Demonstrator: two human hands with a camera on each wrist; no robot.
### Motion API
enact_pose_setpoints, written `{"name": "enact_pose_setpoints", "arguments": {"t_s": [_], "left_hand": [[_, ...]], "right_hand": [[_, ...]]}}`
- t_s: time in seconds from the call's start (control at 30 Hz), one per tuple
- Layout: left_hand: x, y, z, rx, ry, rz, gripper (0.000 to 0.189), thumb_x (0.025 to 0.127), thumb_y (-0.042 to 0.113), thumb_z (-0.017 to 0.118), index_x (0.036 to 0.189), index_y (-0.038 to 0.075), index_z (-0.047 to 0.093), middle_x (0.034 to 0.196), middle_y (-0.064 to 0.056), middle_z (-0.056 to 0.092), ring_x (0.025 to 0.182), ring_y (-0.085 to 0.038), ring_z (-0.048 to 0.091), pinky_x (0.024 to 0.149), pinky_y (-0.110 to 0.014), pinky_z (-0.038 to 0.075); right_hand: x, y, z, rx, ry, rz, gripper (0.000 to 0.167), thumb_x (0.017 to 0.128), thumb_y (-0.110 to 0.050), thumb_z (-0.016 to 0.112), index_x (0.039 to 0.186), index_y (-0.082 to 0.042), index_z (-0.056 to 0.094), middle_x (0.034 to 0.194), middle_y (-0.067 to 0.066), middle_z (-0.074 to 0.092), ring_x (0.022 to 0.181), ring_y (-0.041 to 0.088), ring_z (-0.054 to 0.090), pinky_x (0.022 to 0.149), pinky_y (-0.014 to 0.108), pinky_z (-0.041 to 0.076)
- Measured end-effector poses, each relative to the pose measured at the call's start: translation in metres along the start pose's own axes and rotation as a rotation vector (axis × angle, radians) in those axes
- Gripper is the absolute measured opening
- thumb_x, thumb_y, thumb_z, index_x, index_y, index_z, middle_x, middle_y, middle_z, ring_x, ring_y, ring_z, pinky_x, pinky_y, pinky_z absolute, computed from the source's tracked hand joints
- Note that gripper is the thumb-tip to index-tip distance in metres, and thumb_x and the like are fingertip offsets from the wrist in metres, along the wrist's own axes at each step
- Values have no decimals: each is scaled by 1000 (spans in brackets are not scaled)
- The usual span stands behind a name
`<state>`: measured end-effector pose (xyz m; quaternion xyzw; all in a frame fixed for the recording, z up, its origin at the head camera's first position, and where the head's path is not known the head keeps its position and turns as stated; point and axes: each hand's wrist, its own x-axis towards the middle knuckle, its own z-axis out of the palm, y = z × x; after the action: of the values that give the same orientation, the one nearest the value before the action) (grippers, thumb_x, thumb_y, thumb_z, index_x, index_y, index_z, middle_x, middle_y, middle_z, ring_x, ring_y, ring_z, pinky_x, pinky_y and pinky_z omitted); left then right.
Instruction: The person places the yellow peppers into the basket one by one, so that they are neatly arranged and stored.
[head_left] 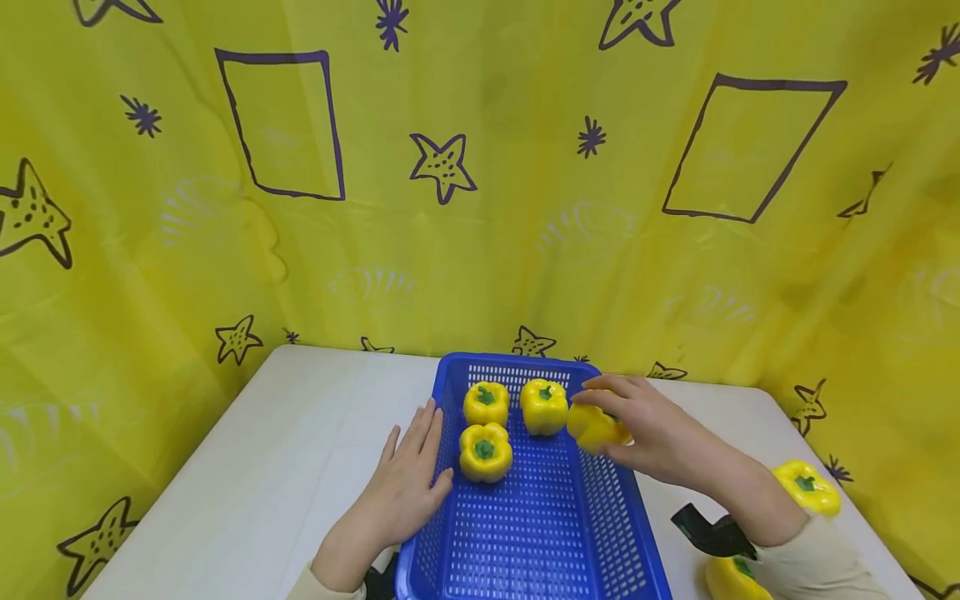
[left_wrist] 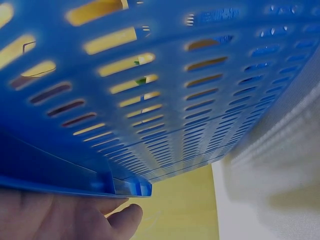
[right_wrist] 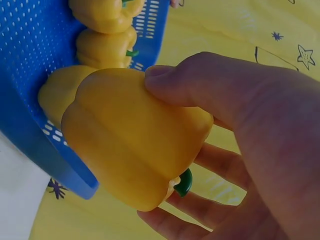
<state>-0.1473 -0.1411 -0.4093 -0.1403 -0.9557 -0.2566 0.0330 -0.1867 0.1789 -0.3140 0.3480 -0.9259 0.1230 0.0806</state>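
Head view: my right hand curls round a yellow pepper over the basket rim (left hand flat, steadying); loosening here risks it rolling outside.

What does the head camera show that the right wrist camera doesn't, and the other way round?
Only the head view shows the left hand resting flat against the blue basket's left wall, the white table, and two more yellow peppers on the table by the right forearm. Only the right wrist view shows the held pepper's green stem pointing toward the palm. Both show the right hand gripping a yellow pepper over the basket's right rim, with other peppers already inside.
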Motion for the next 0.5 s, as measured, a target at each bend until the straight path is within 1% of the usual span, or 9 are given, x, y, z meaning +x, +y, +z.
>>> {"name": "enact_pose_setpoints", "arguments": {"t_s": [0.17,0.33,0.5], "left_hand": [[0,-1,0,7,-3,-1,73,98,28,53,157,-1,20,167,-14,9,155,-34,9,122,-61,4],[-2,-2,0,9,-1,-4,73,98,28,53,156,-1,20,167,-14,9,155,-35,9,122,-61,4],[0,-1,0,11,-6,3,73,98,29,52,157,-1,20,167,-14,9,155,-34,8,122,-61,4]], "right_hand": [[6,-4,7,17,-6,-49,52,77,-8,80,126,-14,65,130,8,61,119,33,55,93,50,54],[12,-7,15,25,-27,-67,49,76,-8,79,124,-15,66,126,6,62,112,27,56,90,44,55],[14,-8,23,27,-38,-64,47,76,-11,80,121,-14,67,123,6,64,112,28,57,91,47,54]]}}
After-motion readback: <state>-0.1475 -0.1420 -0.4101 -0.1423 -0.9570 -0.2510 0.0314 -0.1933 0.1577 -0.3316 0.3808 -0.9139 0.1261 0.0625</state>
